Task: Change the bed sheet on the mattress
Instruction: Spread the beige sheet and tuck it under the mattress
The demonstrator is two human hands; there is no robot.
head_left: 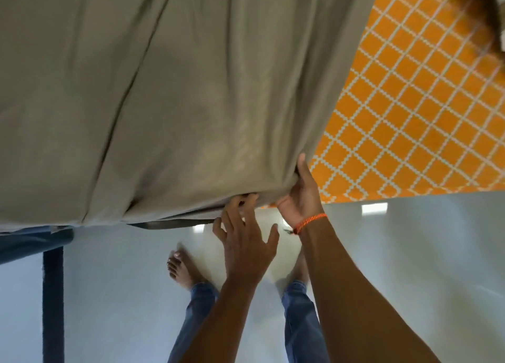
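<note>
Two hands work at the near corner of the mattress, which is covered by the grey-green bed sheet [177,103]. Right hand [299,196] grips the sheet's corner, thumb up along the mattress side, fingers curled under the hem. Left hand [246,242], just beside that corner, has fingers spread, tips touching the sheet's lower edge. Beyond the corner lies an orange lattice rug [410,117]. Below the mattress edge, pale glossy floor [410,253] with bare feet; a dark blue bed frame leg [53,294] stands well apart.
</note>
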